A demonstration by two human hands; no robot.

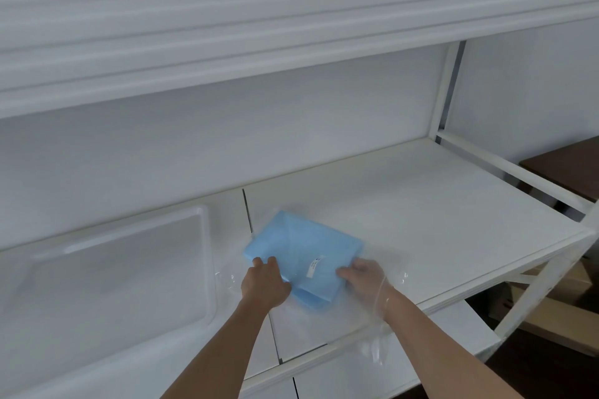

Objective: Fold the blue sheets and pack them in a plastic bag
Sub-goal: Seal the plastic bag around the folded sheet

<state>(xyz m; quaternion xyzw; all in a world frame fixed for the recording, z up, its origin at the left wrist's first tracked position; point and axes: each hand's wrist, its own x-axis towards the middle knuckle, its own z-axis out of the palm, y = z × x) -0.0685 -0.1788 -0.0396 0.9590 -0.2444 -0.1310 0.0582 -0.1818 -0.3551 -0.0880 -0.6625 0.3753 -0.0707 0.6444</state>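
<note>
Tray, white and shallow, sits at far left on the white worktable. Just right of it, the left hand pinches the folded blue sheet at its near left edge. The sheet lies mid-table, seemingly partly inside a clear plastic bag; it looks light, soft and floppy, best held by its folded edges. The right hand, apparently inside the slippery film, grips the sheet's right edge.

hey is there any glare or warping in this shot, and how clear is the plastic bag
Head view: wide-angle bending curves the shelf rail; soft, even lighting, faint shadows; small glints on the plastic bag, otherwise barely visible over the right hand; blue sheet sharp.
</note>
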